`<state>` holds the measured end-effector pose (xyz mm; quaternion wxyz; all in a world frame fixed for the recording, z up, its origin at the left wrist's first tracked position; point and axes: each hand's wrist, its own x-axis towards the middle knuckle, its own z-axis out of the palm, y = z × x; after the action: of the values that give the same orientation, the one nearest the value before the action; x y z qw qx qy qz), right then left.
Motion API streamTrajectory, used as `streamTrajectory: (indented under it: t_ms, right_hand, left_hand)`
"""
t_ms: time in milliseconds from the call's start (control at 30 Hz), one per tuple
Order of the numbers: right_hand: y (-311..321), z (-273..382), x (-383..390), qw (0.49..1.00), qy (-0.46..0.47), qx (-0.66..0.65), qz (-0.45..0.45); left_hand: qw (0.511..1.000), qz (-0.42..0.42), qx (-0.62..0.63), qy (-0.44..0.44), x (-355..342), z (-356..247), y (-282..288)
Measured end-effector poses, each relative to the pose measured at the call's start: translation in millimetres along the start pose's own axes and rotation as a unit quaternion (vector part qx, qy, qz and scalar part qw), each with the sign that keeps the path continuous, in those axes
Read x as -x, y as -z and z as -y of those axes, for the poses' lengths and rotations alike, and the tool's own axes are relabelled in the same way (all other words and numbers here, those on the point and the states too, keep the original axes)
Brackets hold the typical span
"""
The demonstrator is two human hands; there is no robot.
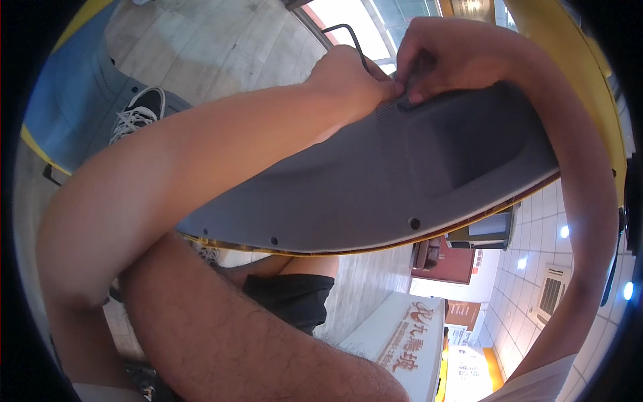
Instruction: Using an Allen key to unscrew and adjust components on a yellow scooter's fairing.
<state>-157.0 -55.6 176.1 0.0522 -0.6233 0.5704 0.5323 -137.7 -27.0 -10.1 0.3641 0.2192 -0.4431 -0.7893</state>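
A large dark grey moulded panel point(321, 184) with a yellow edge and small round holes fills the middle of the view. At its upper edge both hands meet, close together. My left hand point(349, 75) is closed, thumb and fingers pinched at a ribbed part of the panel. Beside it rises a bent black rod point(348, 27); its lower end disappears behind the hand, and I cannot see whether it is gripped. Curled over the same spot, my right hand point(445, 57) pinches near the left fingertips. Whatever lies between the fingers is hidden.
My bare leg point(254, 335) lies under the panel. Beyond it is a person in black shorts point(288, 295). A blue-grey, yellow-edged piece point(74, 100) stands at left, near a black shoe with white laces point(144, 110). A white counter point(402, 328) is at lower right.
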Motion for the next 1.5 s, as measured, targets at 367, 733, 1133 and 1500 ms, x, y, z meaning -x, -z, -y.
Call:
streamTrajectory:
  t_ms: [367, 733, 1133, 1500]
  right_hand:
    - [-3, -6, -2, 1.0, -0.003, -0.003, -0.006]
    - [1, 1, -1, 0.999, -0.049, 0.012, 0.008]
    - [-1, -6, -3, 0.999, -0.029, -0.013, -0.009]
    - [-3, -2, -4, 1.0, -0.026, 0.005, -0.009]
  left_hand:
    - [0.998, 0.037, -0.051, -0.017, 5, -9, 5]
    - [0.999, 0.004, 0.033, -0.007, -9, 5, -5]
    - [0.999, 0.021, -0.023, -0.043, -12, 2, 4]
    - [0.999, -0.038, 0.006, -0.004, -2, 1, -1]
